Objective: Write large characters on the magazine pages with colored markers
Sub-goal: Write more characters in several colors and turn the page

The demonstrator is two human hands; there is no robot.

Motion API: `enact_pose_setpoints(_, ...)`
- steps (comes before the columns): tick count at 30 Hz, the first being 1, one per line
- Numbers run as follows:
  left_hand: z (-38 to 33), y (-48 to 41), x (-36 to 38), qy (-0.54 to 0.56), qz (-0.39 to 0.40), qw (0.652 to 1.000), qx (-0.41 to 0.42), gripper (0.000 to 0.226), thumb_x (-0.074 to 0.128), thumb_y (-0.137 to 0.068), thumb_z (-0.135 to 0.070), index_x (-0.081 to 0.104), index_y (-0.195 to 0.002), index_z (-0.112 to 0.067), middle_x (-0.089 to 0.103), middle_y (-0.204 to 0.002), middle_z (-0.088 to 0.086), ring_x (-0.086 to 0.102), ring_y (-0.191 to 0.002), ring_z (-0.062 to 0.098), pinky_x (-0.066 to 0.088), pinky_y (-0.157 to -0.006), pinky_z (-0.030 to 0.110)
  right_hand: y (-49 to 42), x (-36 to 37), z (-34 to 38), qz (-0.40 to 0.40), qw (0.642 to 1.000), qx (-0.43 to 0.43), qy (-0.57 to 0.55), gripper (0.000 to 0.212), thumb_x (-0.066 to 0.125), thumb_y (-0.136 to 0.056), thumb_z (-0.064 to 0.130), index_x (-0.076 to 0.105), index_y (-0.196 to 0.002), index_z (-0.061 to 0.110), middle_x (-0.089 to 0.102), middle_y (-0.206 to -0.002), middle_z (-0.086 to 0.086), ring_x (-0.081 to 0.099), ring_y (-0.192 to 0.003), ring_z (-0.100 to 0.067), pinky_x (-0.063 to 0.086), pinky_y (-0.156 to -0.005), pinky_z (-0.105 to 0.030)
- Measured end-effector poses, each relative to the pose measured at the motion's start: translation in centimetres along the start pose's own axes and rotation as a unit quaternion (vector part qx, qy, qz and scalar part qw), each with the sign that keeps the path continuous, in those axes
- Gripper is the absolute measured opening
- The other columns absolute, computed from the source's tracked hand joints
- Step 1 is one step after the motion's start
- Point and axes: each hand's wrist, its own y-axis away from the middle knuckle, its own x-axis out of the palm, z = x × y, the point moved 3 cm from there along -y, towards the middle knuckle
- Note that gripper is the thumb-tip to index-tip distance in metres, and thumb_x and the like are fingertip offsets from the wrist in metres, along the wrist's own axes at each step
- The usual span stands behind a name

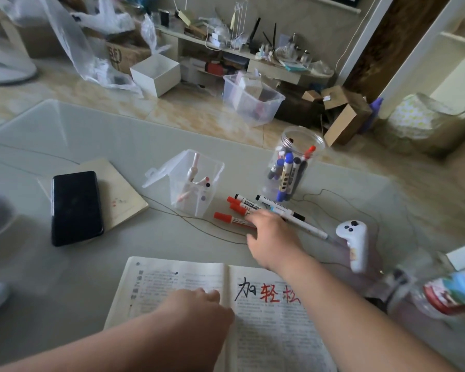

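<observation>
Glass tabletop [145, 146], open magazine [266, 334] with black and red characters [269, 292]

The right page of the magazine [269, 339] bears three large handwritten characters: "加" [245, 289] in black, "轻" [270, 292] in red, "松" [293, 293]. A red-capped marker [246, 205] reads "MARKER". The printed columns are illegible.

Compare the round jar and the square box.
The round jar is taller and packed with blue and black markers; the square box is shorter and holds a few pale pens. The box has a hinged lid hanging open; the jar shows no lid. Both are clear, upright and open.
</observation>
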Motion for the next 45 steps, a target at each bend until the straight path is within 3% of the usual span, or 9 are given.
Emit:
enact_pose_setpoints(6, -0.2, 0.2, 0.0, -0.001, 0.009, 1.0, 0.006, 0.07, 0.064, -0.093, -0.038, 0.029, -0.153, -0.03, 0.038, -0.142, 0.012, 0.042, -0.133, 0.032, 0.042, -0.099, 0.043, -0.8, 1.5, 1.1, -0.001, 0.997, -0.015, 0.072, 0.02, 0.052, -0.087, 0.009, 0.064, -0.103, 0.016, 0.063, -0.111, -0.002, 0.055, -0.11, -0.026, 0.048, -0.087, -0.033)
enact_pose_setpoints(10, -0.3, 0.7, -0.3, -0.02, -0.017, 1.0, -0.006, 0.063, 0.061, -0.091, -0.038, 0.037, -0.149, -0.03, 0.043, -0.138, 0.008, 0.047, -0.128, 0.029, 0.044, -0.098, 0.039, 2.0, -0.7, 0.8, 0.016, 1.0, 0.021, -0.007, 0.016, 0.057, -0.084, 0.021, 0.068, -0.095, 0.023, 0.065, -0.094, 0.003, 0.057, -0.092, -0.02, 0.048, -0.075, -0.029)
enact_pose_setpoints(15, 0.7, 2.5, -2.3, 0.052, -0.212, 0.976, -0.029, 0.042, 0.053, -0.093, -0.056, 0.06, -0.121, -0.025, 0.058, -0.121, -0.008, 0.057, -0.113, 0.018, 0.046, -0.089, 0.031, 10.3, -4.9, -0.9, 0.08, 0.976, 0.12, -0.16, 0.006, 0.071, -0.087, 0.036, 0.073, -0.082, 0.038, 0.071, -0.074, 0.013, 0.06, -0.053, -0.005, 0.05, -0.054, -0.026)
enact_pose_setpoints(19, -0.7, 3.7, -2.8, 0.129, -0.288, 0.946, 0.073, 0.052, 0.044, -0.093, -0.068, 0.04, -0.137, -0.041, 0.042, -0.129, -0.021, 0.043, -0.12, 0.002, 0.041, -0.099, 0.024, 15.5, -6.5, 0.4, 0.126, 0.959, 0.099, -0.234, 0.003, 0.078, -0.083, 0.038, 0.077, -0.086, 0.038, 0.074, -0.079, 0.019, 0.066, -0.067, 0.003, 0.049, -0.066, -0.019)
enact_pose_setpoints(22, -2.9, 2.8, -1.7, 0.188, -0.218, 0.95, 0.118, 0.036, 0.04, -0.101, -0.055, 0.05, -0.13, -0.035, 0.054, -0.121, -0.016, 0.052, -0.112, 0.003, 0.043, -0.094, 0.024, 16.6, -6.4, 1.2, 0.152, 0.921, 0.077, -0.351, 0.01, 0.082, -0.082, 0.025, 0.077, -0.085, 0.032, 0.076, -0.079, 0.011, 0.069, -0.07, 0.001, 0.051, -0.068, -0.021)
enact_pose_setpoints(26, -3.2, 3.0, -1.1, 0.295, -0.179, 0.931, 0.119, 0.027, 0.036, -0.103, -0.053, 0.052, -0.106, -0.031, 0.054, -0.086, -0.022, 0.05, -0.082, -0.002, 0.04, -0.075, 0.017, 16.9, -6.3, 0.5, 0.141, 0.826, 0.108, -0.534, 0.013, 0.082, -0.073, 0.014, 0.074, -0.084, 0.015, 0.067, -0.067, -0.021, 0.056, -0.049, -0.023, 0.047, -0.045, -0.029)
enact_pose_setpoints(30, -2.9, 3.3, -0.5, 0.398, -0.143, 0.895, 0.141, 0.031, 0.038, -0.102, -0.053, 0.052, -0.099, -0.026, 0.054, -0.078, -0.011, 0.048, -0.072, 0.006, 0.047, -0.077, 0.032, 17.5, -5.2, 0.8, 0.107, 0.729, 0.133, -0.662, 0.014, 0.077, -0.071, 0.013, 0.074, -0.082, 0.005, 0.056, -0.058, -0.016, 0.042, -0.037, -0.016, 0.031, -0.036, -0.017)
enact_pose_setpoints(37, -3.2, 2.1, -0.3, 0.457, -0.16, 0.864, 0.137, 0.022, 0.042, -0.101, -0.049, 0.057, -0.115, -0.041, 0.051, -0.068, -0.022, 0.046, -0.061, -0.001, 0.037, -0.061, 0.011, 17.0, -3.4, 0.9, 0.084, 0.784, 0.072, -0.61, 0.021, 0.071, -0.079, 0.044, 0.071, -0.085, 0.024, 0.056, -0.058, -0.005, 0.047, -0.049, -0.02, 0.038, -0.044, -0.027)
enact_pose_setpoints(45, -3.0, 1.3, -0.3, 0.472, -0.168, 0.854, 0.143, 0.024, 0.043, -0.099, -0.05, 0.059, -0.104, -0.032, 0.046, -0.067, -0.014, 0.041, -0.055, 0.004, 0.034, -0.055, 0.013, 16.1, -3.2, 0.7, 0.07, 0.79, 0.059, -0.606, 0.015, 0.064, -0.089, 0.031, 0.068, -0.083, 0.019, 0.055, -0.057, -0.006, 0.048, -0.049, -0.019, 0.04, -0.046, -0.028)
